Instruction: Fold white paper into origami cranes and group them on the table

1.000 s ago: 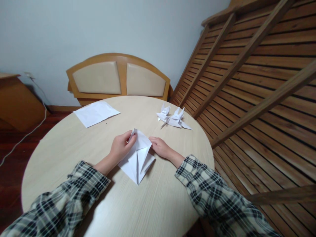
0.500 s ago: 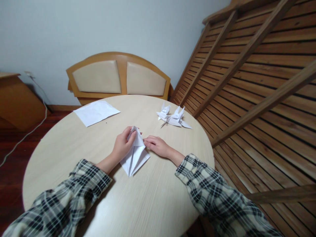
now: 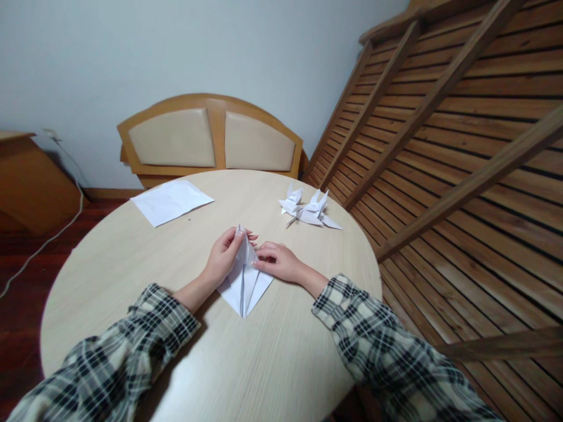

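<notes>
Folded paper (image 3: 250, 293), white, 1 pc., kite-like, several layers; loc. approx. mid-table, between both hands, lower tip toward near edge of round table (image 3: 246, 369); full contact w/ tabletop not clear from this view. Dark centre line running lengthwise, flaps L & R. L hand (image 3: 223, 253): closed on upper end of paper, thumb in front, other fingers partly behind, small tip poking out above thumb. R hand (image 3: 284, 262): narrow, fingers curled, thumb on R-hand fold; gripped or merely pressed, can't be made out. Handling (est.): v. light; single layers limp, stacked layers & creases prob. stiffer; smooth, slight slip betw. layers poss.; prone to tearing at narrow tip & to stray wrinkles under hard pinch. Grip pts. (est.): upper end, all layers together, for steadying; R-hand fold, fingertips only, close to crease; avoid tugging loose flap corners. Adjacent stock: flat sheet (image 3: 171, 202), white, 1 pc., at far L edge; paper cranes (image 3: 311, 217), white, clustered nr. far R edge, exact count uncertain owing to overlap, apart from both hands.
</notes>
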`<state>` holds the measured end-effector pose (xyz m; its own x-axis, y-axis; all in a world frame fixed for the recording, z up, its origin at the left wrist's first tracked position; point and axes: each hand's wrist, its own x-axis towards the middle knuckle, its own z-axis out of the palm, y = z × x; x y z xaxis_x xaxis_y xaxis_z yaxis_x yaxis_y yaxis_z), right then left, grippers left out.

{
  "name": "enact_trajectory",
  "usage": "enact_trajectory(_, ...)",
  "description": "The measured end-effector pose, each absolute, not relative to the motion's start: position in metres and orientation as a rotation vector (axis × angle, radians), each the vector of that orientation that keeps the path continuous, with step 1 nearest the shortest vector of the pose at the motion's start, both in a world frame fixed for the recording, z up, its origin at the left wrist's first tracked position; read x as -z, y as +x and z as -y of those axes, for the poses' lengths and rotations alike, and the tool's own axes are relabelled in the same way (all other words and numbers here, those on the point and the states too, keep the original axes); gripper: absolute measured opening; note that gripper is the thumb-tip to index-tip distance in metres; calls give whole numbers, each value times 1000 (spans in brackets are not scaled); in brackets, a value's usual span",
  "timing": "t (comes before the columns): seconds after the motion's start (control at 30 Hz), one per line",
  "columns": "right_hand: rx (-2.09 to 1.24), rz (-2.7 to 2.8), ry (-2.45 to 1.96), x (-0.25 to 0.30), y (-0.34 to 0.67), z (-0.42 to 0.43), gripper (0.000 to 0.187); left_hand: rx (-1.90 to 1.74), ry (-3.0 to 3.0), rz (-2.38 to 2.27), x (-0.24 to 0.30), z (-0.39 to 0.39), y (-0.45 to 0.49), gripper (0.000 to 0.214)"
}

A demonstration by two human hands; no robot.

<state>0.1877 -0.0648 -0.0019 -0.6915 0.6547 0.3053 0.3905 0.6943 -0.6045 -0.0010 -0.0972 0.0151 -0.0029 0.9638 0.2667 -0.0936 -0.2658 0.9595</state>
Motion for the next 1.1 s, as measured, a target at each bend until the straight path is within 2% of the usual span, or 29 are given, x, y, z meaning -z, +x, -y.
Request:
enact_trajectory(0.47,-759,2301,-872,9,186,62,11,-1312,1420,-911,-11,95,-5,35)
enact_trajectory(0.57,-740,2288,-902,11,186,62,14,-1304,1562,-1055,-10,94,-5,41)
enact_trajectory(0.7,-759,2232,-957,12,184,63,19,-1290,1685,-1175,-5,91,-7,30)
enact_trajectory(0.93,-714,2191,-1142,14,171,50,25,-1328,1596,-1106,-3,71,-10,28)
enact_trajectory(1.1,-812,2070,-1130,14,162,19,19,-1351,1483,-1033,-4,50,-10,31)
